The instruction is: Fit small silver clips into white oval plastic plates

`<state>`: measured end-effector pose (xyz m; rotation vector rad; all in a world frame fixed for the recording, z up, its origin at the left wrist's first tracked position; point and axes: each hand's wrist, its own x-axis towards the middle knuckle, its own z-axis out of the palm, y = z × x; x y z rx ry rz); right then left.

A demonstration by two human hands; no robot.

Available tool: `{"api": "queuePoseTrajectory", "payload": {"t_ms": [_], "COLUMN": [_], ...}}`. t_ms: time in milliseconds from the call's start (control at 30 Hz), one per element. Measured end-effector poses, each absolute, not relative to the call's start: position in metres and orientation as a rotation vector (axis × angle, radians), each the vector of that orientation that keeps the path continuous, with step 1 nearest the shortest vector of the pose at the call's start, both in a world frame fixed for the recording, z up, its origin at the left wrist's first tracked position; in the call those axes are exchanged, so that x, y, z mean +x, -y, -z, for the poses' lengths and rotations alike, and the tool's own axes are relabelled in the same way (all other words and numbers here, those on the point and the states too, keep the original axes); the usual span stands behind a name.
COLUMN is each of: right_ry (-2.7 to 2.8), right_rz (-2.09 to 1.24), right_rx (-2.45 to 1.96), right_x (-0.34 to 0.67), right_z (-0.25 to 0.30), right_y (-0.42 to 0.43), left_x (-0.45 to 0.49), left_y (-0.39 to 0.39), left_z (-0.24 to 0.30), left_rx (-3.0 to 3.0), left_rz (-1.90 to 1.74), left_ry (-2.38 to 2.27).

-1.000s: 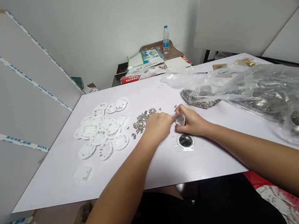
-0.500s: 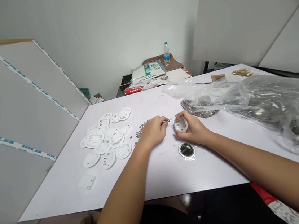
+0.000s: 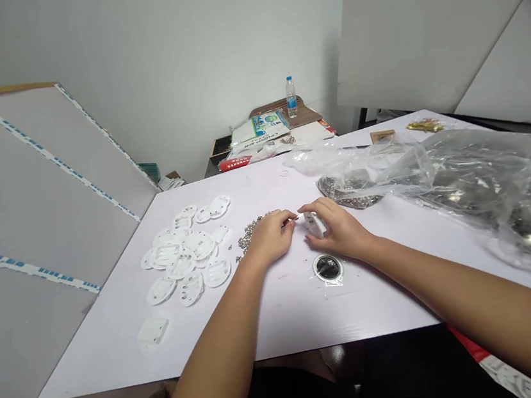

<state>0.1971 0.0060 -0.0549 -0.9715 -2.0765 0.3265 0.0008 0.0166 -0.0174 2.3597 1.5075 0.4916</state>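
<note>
My right hand [image 3: 337, 225] grips a round white plastic battery holder [image 3: 314, 225] by its rim, turned partly edge-on. My left hand [image 3: 270, 235] is closed in a pinch just left of it; a small thin metal piece shows at the fingertips, too small to name. Beside the left hand lies a heap of small metal parts [image 3: 247, 235]. Farther left, a pile of similar round white holders [image 3: 201, 245] covers part of the table. A round black disc with a white rim [image 3: 328, 269] lies on clear film below the right hand.
A square white piece [image 3: 154, 329] lies near the table's front left. Large clear plastic bags [image 3: 465, 168] with shiny contents spread over the right side, and a smaller bag of metal parts [image 3: 349, 192] lies behind my right hand. Beyond the table stands a water bottle [image 3: 291, 99].
The battery holder in my right hand has turned from facing me to nearly edge-on. My two hands have come closer together. The camera view has shifted slightly.
</note>
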Motion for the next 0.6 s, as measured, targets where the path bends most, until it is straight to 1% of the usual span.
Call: {"api": "queuePoseTrajectory", "payload": {"t_ms": [233, 400, 467, 600], "right_ry": [2.022, 1.875, 1.806, 1.748], "right_rz": [-0.407, -0.659, -0.71, -0.737], "right_rx": [-0.987, -1.194, -1.25, -1.29], "right_x": [0.197, 0.197, 0.197, 0.199], "right_z": [0.054, 0.054, 0.052, 0.051], "right_y": [-0.004, -0.004, -0.005, -0.007], "left_x": [-0.008, -0.017, -0.022, -0.036], "left_y": [-0.021, -0.028, -0.03, -0.032], "left_z": [0.022, 0.023, 0.02, 0.011], "left_rx": [2.379, 2.29, 2.22, 2.074], "left_rz": [-0.475, -0.462, -0.43, -0.315], "left_ry": [-1.754, -1.969, -1.974, -1.816]}}
